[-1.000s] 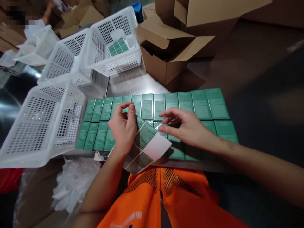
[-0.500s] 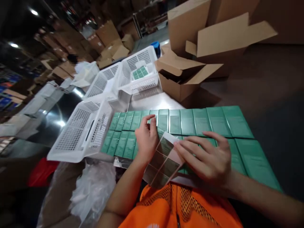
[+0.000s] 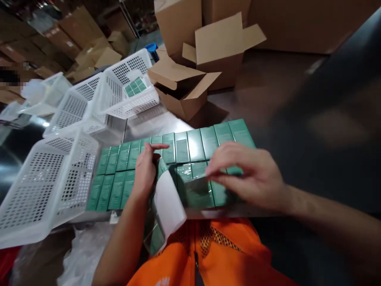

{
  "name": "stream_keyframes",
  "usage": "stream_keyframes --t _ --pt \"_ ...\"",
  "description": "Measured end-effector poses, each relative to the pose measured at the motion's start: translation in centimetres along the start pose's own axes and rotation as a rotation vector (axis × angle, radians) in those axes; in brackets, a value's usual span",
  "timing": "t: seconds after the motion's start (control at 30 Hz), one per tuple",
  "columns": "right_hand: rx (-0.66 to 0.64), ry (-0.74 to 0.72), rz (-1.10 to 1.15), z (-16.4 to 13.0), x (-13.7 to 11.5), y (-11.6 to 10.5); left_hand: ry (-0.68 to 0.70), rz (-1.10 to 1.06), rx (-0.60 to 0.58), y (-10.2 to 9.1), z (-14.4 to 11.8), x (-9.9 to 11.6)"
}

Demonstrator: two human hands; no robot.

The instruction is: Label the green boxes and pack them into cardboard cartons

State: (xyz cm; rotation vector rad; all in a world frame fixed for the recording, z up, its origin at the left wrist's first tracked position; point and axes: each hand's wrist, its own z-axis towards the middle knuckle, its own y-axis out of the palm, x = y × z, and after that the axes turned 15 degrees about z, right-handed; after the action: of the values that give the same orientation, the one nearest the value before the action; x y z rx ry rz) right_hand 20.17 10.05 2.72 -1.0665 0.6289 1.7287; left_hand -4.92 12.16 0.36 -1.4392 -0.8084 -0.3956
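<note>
Two rows of green boxes (image 3: 196, 145) lie side by side on the metal table. My left hand (image 3: 145, 171) pinches the top of a sticker sheet (image 3: 168, 204), whose white backing curls down toward my orange vest. My right hand (image 3: 250, 174) hovers over the near row at the right. Its fingertips pinch a clear label (image 3: 193, 184) just above a green box. Parts of the near row are hidden under both hands.
A white perforated basket (image 3: 44, 186) lies tilted at the left edge of the boxes. More white baskets (image 3: 131, 85) stand behind it; one holds green boxes. Open cardboard cartons (image 3: 190, 85) sit at the back. A crumpled plastic bag (image 3: 80, 254) hangs low left.
My right hand left the sticker sheet and moved right over the near row with a clear label. The sheet's backing now curls downward. The camera view swung left.
</note>
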Motion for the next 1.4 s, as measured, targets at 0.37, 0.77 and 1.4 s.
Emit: stream_keyframes --t 0.37,0.77,1.4 --pt "0.135 0.377 0.063 5.1 6.5 -4.4 0.231 0.221 -0.311 2.4 0.3 1.6" --pt "0.056 0.503 -0.047 6.7 9.4 -4.4 0.160 0.271 -0.384 4.8 0.9 2.2" --pt "-0.005 0.513 -0.444 6.2 13.1 -2.9 -0.003 0.428 -0.529 6.2 2.1 1.4"
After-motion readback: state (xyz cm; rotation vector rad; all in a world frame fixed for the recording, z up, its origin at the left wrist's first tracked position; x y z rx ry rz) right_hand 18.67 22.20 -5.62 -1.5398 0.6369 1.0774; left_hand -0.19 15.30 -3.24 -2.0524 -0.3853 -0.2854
